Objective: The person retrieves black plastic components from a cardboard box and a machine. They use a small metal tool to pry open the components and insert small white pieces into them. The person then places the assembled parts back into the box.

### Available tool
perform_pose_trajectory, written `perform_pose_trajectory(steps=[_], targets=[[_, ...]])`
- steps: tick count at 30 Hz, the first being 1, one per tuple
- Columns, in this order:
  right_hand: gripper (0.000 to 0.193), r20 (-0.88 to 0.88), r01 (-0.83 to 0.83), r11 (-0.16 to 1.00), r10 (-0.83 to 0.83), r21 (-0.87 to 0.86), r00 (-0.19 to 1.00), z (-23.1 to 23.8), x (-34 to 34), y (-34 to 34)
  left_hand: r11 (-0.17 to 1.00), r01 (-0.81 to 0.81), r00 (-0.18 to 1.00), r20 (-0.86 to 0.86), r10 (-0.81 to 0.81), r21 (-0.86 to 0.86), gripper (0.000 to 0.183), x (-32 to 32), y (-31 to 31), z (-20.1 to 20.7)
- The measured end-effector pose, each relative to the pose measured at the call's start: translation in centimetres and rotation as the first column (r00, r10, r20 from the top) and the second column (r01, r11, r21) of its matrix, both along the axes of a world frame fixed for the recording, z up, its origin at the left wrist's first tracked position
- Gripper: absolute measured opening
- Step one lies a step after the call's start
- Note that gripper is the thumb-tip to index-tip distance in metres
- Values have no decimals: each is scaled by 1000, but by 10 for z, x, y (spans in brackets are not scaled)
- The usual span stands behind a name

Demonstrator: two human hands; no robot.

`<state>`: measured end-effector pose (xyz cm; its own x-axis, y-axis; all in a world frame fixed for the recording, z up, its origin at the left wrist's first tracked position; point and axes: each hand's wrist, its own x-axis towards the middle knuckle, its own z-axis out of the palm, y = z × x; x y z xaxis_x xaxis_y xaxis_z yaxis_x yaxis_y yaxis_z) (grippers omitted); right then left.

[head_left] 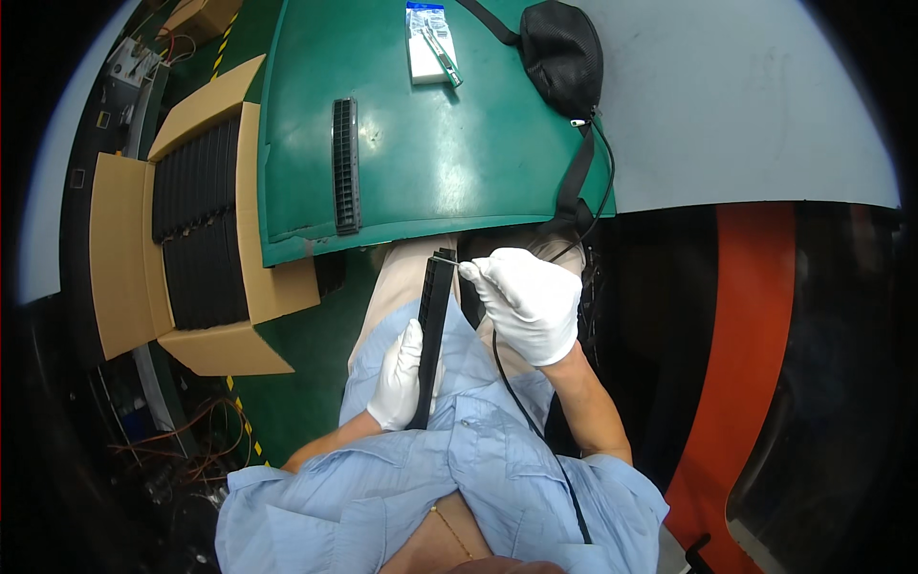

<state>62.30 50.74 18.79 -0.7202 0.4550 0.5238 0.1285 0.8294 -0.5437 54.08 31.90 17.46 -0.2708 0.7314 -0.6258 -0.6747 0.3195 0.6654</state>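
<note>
While a left hand in a white glove [397, 378] curls snugly round the lower half of a long, narrow black plastic bar [434, 330], a right hand in a white glove [528, 304] pinches a thin, silvery rod [448, 260] between thumb and fingertips. The bar stands slightly tilted over the lap, its upper end just short of the edge of a green-covered table [469, 187]. The rod reaches that upper end; whether it touches cannot be told, and its rear part is hidden in the right glove. The left fingertips are mostly hidden behind the bar, as is its lower end against a light blue shirt [507, 450].

On the table lies a black slotted strip [345, 167]. Left of it, an open brown cardboard box [122, 258] holds rows of black pieces [196, 182], overlapping too closely to count. A black mesh pouch [564, 62] has a strap cut off by the top edge. A small white box with a blue end [419, 67] bears printing too small to make out, partly covered by a slim green-and-white pen-shaped tool [442, 55].
</note>
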Motion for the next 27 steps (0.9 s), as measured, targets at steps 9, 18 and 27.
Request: perform_pose_trajectory(steps=[9,18,27], targets=[[12,84,123,907,-97,-402,992,0,1,-2,999,28,997,-70,-26,29,58,0,2,-2],[53,309,84,628,259,-774,915,18,-28,-13,987,72,844,-536,17,144,58,-43,38,-28],[14,154,-252,952,279,-177,948,9,-2,-11,982,-143,866,-465,186,126,78,-27,37,-5]])
